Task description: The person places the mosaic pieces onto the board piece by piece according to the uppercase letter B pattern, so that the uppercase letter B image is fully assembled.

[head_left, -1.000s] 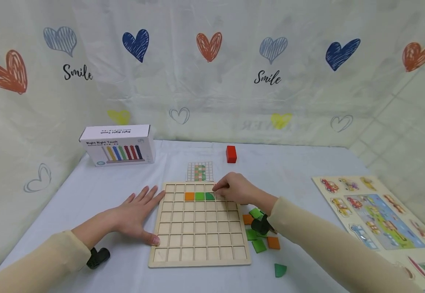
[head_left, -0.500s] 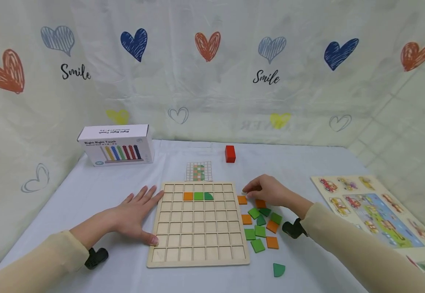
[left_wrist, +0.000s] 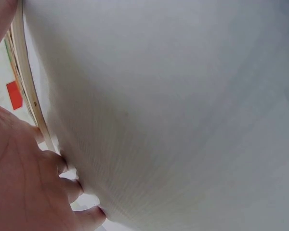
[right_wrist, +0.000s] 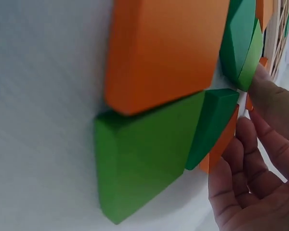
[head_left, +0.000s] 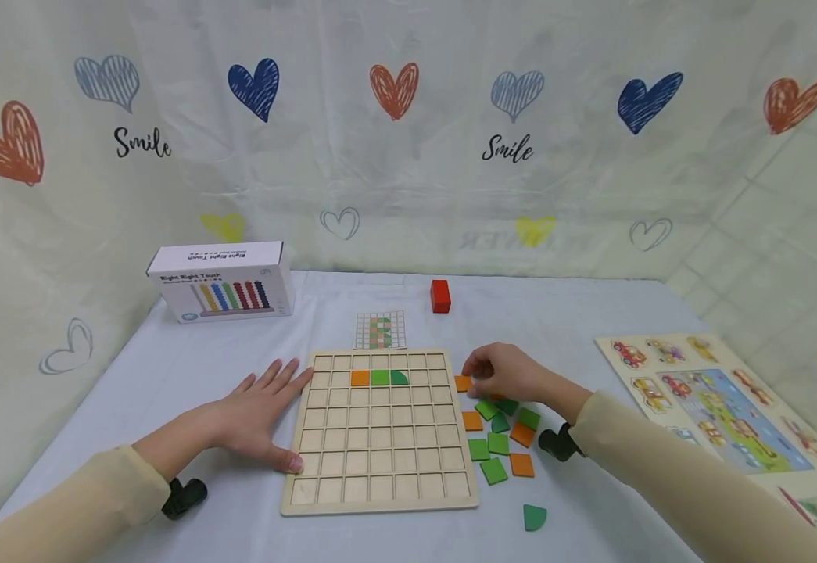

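Note:
My left hand (head_left: 256,414) lies spread along the left edge of a wooden grid board (head_left: 385,461), fingers straight, thumb on its rim. An orange square tile (head_left: 360,378), a green square tile (head_left: 379,378) and a dark green quarter-round tile (head_left: 399,378) sit side by side in the board's second row. Just off the board's upper right edge, my right hand (head_left: 510,371) pinches another orange square tile (head_left: 462,384) between thumb and index finger. In the right wrist view, the thumb (right_wrist: 274,103) partly hides that tile, and loose tiles lie close by.
Loose green tiles (head_left: 498,443) and orange tiles (head_left: 522,464) lie right of the board. A small pattern card (head_left: 380,330) sits behind it, near a red block (head_left: 440,296). A white box (head_left: 221,283) stands back left; a picture puzzle (head_left: 718,422) lies at right.
My right hand has left the dark green tile on the board, moved right to the loose tiles, and taken hold of an orange tile. The left hand has stayed in place.

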The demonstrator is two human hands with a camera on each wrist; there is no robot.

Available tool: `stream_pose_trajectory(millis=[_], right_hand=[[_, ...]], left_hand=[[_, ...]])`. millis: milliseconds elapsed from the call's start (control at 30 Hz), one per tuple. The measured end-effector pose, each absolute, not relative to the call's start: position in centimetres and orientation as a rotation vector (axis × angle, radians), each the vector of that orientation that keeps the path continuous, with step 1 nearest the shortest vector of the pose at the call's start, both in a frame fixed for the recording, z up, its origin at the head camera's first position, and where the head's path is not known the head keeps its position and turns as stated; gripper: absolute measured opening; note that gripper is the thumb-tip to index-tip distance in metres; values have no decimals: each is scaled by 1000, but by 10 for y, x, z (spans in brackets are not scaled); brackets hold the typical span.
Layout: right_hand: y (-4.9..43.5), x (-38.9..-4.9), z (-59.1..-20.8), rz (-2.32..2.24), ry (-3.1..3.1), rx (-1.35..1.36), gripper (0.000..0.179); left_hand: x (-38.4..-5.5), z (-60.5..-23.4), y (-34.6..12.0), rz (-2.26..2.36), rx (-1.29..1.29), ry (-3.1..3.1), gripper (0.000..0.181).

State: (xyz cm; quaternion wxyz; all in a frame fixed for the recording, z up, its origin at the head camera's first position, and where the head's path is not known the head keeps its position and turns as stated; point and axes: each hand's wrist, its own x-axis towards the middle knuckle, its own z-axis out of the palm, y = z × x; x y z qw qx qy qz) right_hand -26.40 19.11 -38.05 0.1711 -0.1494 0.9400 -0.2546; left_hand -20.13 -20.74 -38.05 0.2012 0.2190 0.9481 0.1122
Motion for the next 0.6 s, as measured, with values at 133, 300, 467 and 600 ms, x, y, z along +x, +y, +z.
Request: stream_pose_trajectory(millis=[133, 300, 467, 600], right_hand=[[191, -263, -380, -719, 2671, -437, 20], [192, -261, -377, -738, 2694, -451, 20], [188, -260, -372, -781, 2729, -446, 21], [178, -259, -368, -825, 2725, -442, 24]], left_hand=[[-201, -381, -209, 324, 613, 2644, 134], [-201, -380, -209, 331, 635, 2644, 134], [-200, -378, -209, 331, 638, 2640, 134], [-201, -381, -210, 327, 629, 2646, 135]])
